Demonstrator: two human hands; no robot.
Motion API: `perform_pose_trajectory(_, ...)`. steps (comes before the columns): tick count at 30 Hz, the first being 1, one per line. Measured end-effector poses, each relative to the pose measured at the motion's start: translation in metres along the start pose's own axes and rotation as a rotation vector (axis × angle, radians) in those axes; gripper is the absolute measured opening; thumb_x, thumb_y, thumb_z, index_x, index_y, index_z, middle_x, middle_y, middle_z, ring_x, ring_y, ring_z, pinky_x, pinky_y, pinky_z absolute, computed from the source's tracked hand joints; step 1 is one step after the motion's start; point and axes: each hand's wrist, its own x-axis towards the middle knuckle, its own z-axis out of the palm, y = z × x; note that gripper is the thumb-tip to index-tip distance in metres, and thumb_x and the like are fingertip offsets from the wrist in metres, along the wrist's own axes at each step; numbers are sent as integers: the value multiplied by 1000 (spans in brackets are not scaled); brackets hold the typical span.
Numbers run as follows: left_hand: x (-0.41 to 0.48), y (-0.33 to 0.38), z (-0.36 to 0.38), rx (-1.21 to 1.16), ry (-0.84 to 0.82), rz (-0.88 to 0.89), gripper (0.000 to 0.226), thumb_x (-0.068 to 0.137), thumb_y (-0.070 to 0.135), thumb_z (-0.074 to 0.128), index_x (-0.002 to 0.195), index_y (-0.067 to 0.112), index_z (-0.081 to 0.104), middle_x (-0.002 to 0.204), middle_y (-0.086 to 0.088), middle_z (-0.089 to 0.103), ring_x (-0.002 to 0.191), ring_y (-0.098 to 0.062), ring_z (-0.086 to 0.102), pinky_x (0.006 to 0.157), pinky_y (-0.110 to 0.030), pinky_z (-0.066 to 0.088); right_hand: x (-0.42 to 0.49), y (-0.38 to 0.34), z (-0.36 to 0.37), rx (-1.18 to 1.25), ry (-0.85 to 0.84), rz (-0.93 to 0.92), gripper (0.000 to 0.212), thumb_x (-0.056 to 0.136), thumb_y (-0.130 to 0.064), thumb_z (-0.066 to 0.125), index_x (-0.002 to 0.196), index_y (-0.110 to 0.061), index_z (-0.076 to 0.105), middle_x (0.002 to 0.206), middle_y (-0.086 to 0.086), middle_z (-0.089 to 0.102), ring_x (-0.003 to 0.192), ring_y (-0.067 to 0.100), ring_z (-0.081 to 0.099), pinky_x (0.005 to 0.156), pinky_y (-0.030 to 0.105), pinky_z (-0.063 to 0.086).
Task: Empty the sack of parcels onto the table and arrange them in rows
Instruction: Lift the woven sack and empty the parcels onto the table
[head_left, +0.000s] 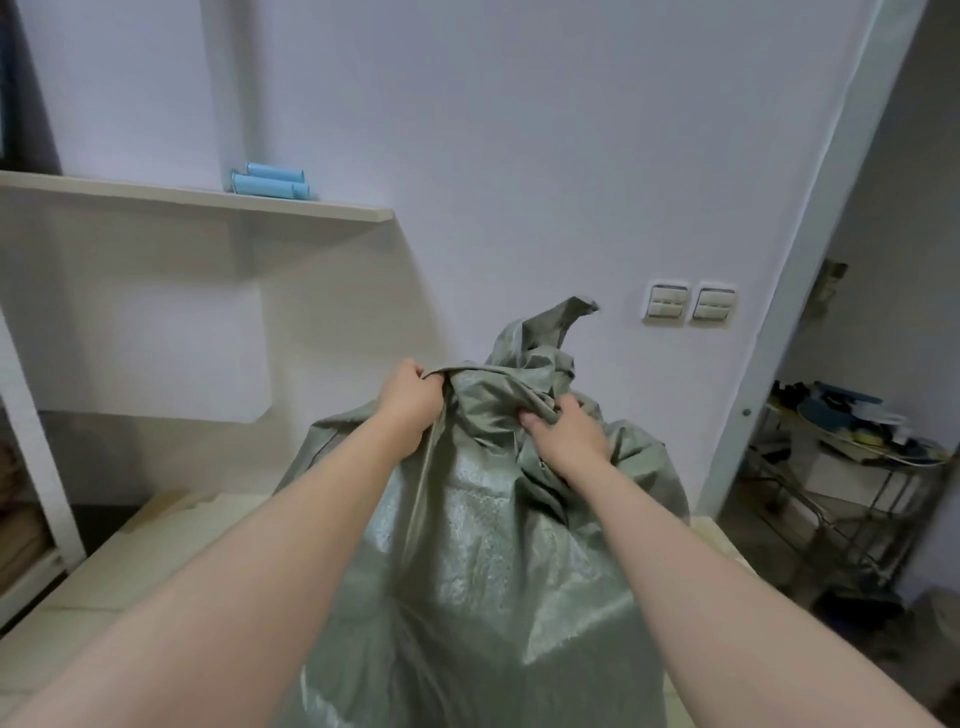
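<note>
On the pale table, the left hand and right hand each clutch a fistful of bunched fabric at the top of the grey-green woven sack. The sack bulges, its contents hidden. It stands upright, long axis vertical, one loose corner poking upward. Blue rolls lie on a shelf beyond.

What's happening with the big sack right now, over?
Left hand and right hand both grip the bunched top of the sack. Sack stands on the table, bulging. No parcels visible. Nothing in the way.
</note>
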Motion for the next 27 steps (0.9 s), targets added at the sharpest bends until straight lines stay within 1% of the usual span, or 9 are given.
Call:
perform_pose_trajectory(4,4,9,-2,-226,69,-21,19,97,25,49,82,17,42,75,-2,45,70,-19,42,56,-31,31,8,-30,-3,71,201,-23,24,99,-35,50,112,-17,61,117,9,65,111,33,58,77,30,36)
perform_pose_trajectory(8,23,35,-11,-309,119,98,28,98,25,51,74,21,38,71,-1,44,70,-18,41,59,-32,33,30,-73,-29,261,332,-62,20,98,-20,47,105,-15,65,109,9,67,103,32,59,73,27,34)
perform_pose_trajectory(15,52,107,-10,-426,143,249,30,99,20,49,73,20,35,71,1,39,61,-9,34,47,-16,30,72,-128,-73,504,524,-194,20,95,-14,44,100,-13,63,93,4,60,83,23,50,69,25,32)
perform_pose_trajectory(19,63,79,3,-385,97,114,25,97,26,52,78,18,39,74,-2,44,69,-17,41,57,-29,32,84,-110,-53,458,346,-97,19,94,-19,48,99,-12,65,90,5,61,83,25,54,69,27,36)
perform_pose_trajectory(21,63,58,5,-372,65,18,15,94,26,57,90,17,45,85,-6,54,77,-20,48,64,-31,40,86,-92,-36,483,255,-23,20,92,-23,51,95,-12,68,88,7,66,80,26,58,65,28,39)
perform_pose_trajectory(22,61,52,5,-377,42,-17,19,92,28,60,100,18,47,98,-7,59,82,-21,52,71,-33,45,85,-85,-31,522,231,7,21,91,-26,53,92,-12,69,88,8,68,79,26,59,64,29,41)
perform_pose_trajectory(24,55,47,-1,-374,-48,-4,52,87,36,69,127,21,40,126,-6,52,100,-20,54,86,-33,46,84,-76,-28,574,210,48,22,89,-29,56,90,-12,71,88,8,71,82,25,64,69,31,47)
perform_pose_trajectory(25,51,48,-4,-345,-107,44,76,82,42,74,140,24,28,138,-7,42,114,-21,50,95,-33,42,83,-73,-29,579,203,62,23,88,-30,58,90,-13,72,88,7,72,84,26,66,73,32,50)
perform_pose_trajectory(27,38,54,-6,-212,-229,189,111,71,53,79,150,41,2,156,-7,15,139,-24,29,112,-39,28,80,-69,-32,602,197,103,23,84,-33,61,88,-13,72,87,6,72,84,26,67,77,34,53)
